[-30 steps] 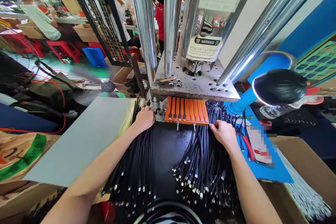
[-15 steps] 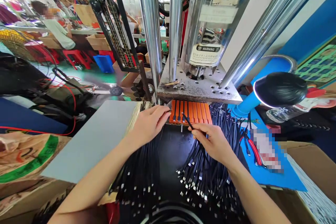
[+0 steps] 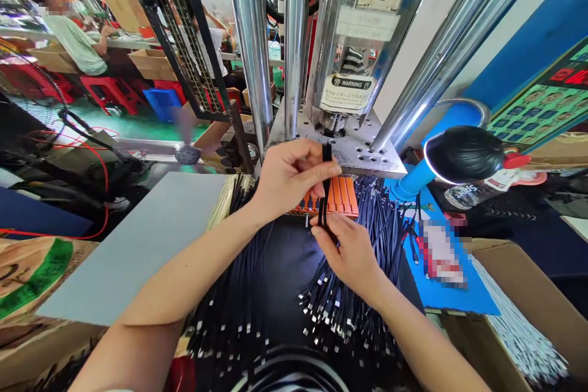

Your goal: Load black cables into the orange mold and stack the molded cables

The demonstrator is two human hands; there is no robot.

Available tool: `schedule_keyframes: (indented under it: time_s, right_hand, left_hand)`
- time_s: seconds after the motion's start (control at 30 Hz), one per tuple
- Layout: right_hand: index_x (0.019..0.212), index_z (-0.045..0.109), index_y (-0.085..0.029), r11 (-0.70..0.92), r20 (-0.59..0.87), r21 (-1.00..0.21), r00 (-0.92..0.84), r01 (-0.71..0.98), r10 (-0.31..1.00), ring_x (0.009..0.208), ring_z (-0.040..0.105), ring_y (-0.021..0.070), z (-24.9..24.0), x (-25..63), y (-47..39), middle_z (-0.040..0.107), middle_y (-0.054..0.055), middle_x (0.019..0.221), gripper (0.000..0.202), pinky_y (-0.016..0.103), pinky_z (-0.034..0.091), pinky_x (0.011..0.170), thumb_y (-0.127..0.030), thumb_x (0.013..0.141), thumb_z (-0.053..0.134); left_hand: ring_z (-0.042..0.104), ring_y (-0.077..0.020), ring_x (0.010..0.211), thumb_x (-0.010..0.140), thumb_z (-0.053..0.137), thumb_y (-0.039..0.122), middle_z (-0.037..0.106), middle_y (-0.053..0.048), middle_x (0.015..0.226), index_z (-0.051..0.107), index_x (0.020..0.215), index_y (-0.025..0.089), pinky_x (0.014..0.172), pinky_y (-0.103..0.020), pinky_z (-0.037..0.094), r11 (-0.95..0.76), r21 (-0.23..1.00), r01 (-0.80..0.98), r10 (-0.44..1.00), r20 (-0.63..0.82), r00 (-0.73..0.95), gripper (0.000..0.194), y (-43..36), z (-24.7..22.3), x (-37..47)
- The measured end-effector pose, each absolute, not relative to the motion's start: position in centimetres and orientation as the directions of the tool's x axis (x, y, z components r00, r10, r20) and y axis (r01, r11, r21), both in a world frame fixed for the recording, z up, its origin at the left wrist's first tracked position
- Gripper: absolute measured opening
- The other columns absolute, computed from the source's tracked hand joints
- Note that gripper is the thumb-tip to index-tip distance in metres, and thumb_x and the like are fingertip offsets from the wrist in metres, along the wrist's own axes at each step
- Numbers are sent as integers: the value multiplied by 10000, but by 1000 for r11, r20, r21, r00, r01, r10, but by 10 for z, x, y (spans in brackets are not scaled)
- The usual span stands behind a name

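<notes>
My left hand [image 3: 296, 174] is closed, with thumb and fingers pinching the upper part of black cables [image 3: 324, 199] that hang upright in front of the orange slotted fixture [image 3: 345, 195]. Lower down, my right hand [image 3: 346, 245] grips the same cables between thumb and fingers. They look like two strands side by side; their exact number I cannot tell. My left hand covers part of the fixture, where dark strips lie in some slots. Bundles of black cables with silver plug ends lie to the right [image 3: 340, 300] and left [image 3: 239, 294].
Above the fixture is the steel press plate [image 3: 383, 162] between thick chrome posts [image 3: 250, 43]. A blue lamp with a black head [image 3: 463, 153] stands to the right. A grey board [image 3: 133, 245] lies left. Another person [image 3: 76, 43] sits in the background.
My left hand has risen and moved right, now holding black cables upright. My right hand, earlier holding one cable tilted over the fixture, has moved slightly down, gripping their lower part. The camera view has shifted.
</notes>
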State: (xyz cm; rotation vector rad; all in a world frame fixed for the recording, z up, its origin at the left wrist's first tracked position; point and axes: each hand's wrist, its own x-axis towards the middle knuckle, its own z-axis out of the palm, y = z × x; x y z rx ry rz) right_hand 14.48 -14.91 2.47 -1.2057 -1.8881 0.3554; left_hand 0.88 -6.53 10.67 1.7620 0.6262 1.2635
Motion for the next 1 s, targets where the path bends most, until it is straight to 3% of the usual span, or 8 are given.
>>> schedule_keyframes:
  time_s: [0.13,0.23,0.33,0.47,0.57,0.67,0.87,1.0]
  right_hand:
    - [772,623,-210,404,416,-570,-172,716,893,708,616,170,-5,166,-136,651,33,739,222,257,449,652,-321,930,515]
    - [568,495,-203,312,401,-591,-65,744,914,530,470,122,-15,188,-102,501,-23,550,362,239,351,539,-379,873,579]
    - [518,436,-200,245,394,-671,57,700,917,505,387,103,-17,203,-63,432,-44,503,403,235,306,513,-402,831,590]
    - [540,526,-189,168,305,-735,100,657,947,569,461,127,-21,210,-27,488,-31,517,360,230,370,554,-397,831,561]
    - [592,607,-181,149,280,-744,102,652,954,600,518,140,-25,211,-15,543,-30,529,303,233,420,595,-366,828,566]
    - [642,661,-175,143,248,-753,75,642,966,616,562,143,-28,213,-13,605,-24,564,245,234,449,625,-331,815,585]
    - [861,737,-168,128,199,-769,45,626,979,649,613,139,-26,213,-21,689,-8,682,160,226,461,640,-222,768,619]
    - [844,732,-166,108,210,-712,63,694,976,614,576,127,-22,211,-22,679,-17,678,152,230,426,622,-150,732,630]
  left_hand:
    - [577,-69,495,805,657,592,577,43,643,515,683,179,466,-195,453,-681,732,12,710,657,254,453,-51,125,19]
    - [621,-101,645,836,635,563,594,24,724,564,712,192,582,-242,501,-796,596,107,594,736,324,398,-49,133,23]
    - [617,-127,718,829,665,509,621,-3,804,608,851,210,641,-267,520,-846,514,141,522,744,417,305,-51,113,24]
    - [612,-117,654,871,634,341,634,-20,879,562,1012,178,629,-256,519,-786,542,295,601,561,570,228,-48,51,18]
    - [638,-215,1074,906,586,246,646,-99,1190,575,1170,174,943,-359,497,-875,300,379,461,285,840,274,-43,9,9]
    - [422,-260,1375,903,618,278,479,-136,1453,482,1364,193,1140,-462,321,-943,113,313,326,123,937,489,-41,-13,3]
    - [482,-276,1326,867,666,397,508,-140,1429,459,1410,168,1155,-461,298,-933,4,360,353,194,915,624,-44,-19,10]
    - [498,-272,1306,891,617,455,528,-138,1411,488,1388,147,1118,-428,351,-937,51,346,349,148,925,599,-41,-10,13]
